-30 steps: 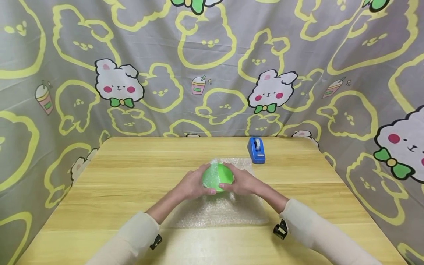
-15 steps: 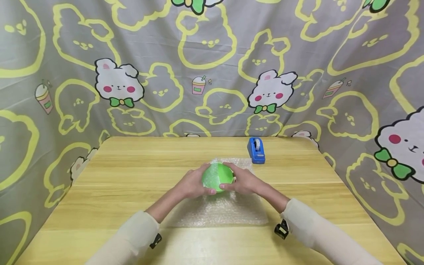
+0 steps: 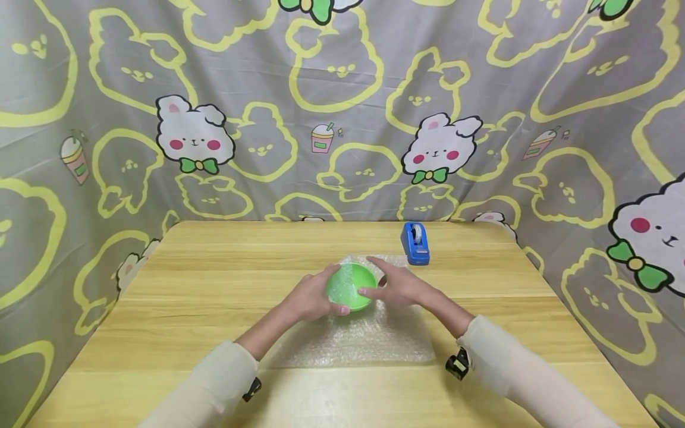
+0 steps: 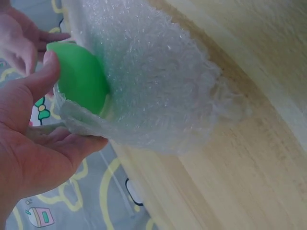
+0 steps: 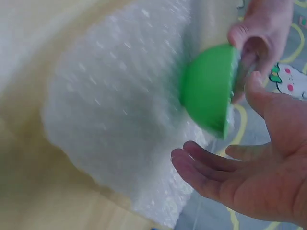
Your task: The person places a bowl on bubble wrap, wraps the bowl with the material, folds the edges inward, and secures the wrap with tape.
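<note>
A green bowl (image 3: pixel 365 278) sits on a sheet of bubble wrap (image 3: pixel 364 348), and a flap of the wrap lies over the left part of its opening. My left hand (image 3: pixel 314 296) grips the bowl's left side, thumb at the near rim and fingers behind, with the wrap caught between. In the left wrist view the wrap folds up around the bowl (image 4: pixel 81 76) by the fingers. My right hand (image 3: pixel 401 286) is spread at the bowl's right side, holding nothing. The right wrist view shows its fingers apart from the bowl (image 5: pixel 208 88).
Behind the bowl and to the right, a blue tape dispenser (image 3: pixel 415 245) with a roll in it stands on the wooden table (image 3: pixel 225 261). A patterned grey curtain (image 3: pixel 257 71) hangs along the table's back and sides.
My right hand has let go of the bowl's right side, its fingers spreading and shifting slightly right. The left hand keeps its grip, and the bowl stays in place.
</note>
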The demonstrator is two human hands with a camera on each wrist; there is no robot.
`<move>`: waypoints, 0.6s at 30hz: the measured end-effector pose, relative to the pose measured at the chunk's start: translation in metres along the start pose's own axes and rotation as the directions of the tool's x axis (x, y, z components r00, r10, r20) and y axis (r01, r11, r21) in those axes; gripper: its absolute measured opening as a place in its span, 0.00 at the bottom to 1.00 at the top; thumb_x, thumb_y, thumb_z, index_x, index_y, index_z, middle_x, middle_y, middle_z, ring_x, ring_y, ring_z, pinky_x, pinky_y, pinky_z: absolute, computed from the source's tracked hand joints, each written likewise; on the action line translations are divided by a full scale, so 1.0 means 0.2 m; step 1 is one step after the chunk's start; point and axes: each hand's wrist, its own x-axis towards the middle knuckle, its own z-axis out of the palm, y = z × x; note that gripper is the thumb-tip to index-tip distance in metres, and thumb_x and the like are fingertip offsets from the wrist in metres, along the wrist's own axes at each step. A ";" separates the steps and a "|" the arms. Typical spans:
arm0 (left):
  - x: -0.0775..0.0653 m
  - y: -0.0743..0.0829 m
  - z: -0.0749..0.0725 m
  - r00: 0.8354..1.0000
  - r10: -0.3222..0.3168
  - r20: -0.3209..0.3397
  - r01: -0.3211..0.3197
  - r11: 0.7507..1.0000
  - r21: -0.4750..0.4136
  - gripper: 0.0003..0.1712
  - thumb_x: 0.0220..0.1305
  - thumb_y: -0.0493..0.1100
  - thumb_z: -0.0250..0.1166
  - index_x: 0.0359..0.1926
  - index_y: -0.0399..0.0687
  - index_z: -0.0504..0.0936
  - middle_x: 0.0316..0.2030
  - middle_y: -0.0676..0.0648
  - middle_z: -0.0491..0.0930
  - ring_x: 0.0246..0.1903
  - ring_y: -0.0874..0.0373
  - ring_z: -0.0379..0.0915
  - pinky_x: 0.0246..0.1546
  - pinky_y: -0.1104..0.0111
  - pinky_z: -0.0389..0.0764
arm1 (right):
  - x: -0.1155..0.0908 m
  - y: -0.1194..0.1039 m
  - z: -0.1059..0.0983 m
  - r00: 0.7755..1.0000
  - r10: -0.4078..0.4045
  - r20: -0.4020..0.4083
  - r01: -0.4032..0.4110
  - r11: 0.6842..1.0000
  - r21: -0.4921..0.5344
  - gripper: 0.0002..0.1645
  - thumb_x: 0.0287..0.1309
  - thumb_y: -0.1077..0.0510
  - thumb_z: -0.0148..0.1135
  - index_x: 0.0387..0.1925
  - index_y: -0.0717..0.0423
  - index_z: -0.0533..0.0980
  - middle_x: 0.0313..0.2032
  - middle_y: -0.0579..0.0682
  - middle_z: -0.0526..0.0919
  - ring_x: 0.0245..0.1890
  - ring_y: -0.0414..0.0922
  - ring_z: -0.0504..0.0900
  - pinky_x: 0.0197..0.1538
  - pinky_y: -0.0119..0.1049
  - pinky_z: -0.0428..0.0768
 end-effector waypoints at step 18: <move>0.00 0.01 -0.01 0.999 -0.029 0.017 0.028 0.999 0.018 0.61 0.46 0.52 0.83 0.78 0.48 0.59 0.60 0.28 0.76 0.61 0.34 0.74 0.59 0.44 0.78 | 0.15 0.28 -0.09 0.982 0.076 -0.174 -0.101 0.985 -0.138 0.36 0.74 0.49 0.51 0.73 0.67 0.61 0.66 0.73 0.71 0.67 0.71 0.69 0.68 0.63 0.68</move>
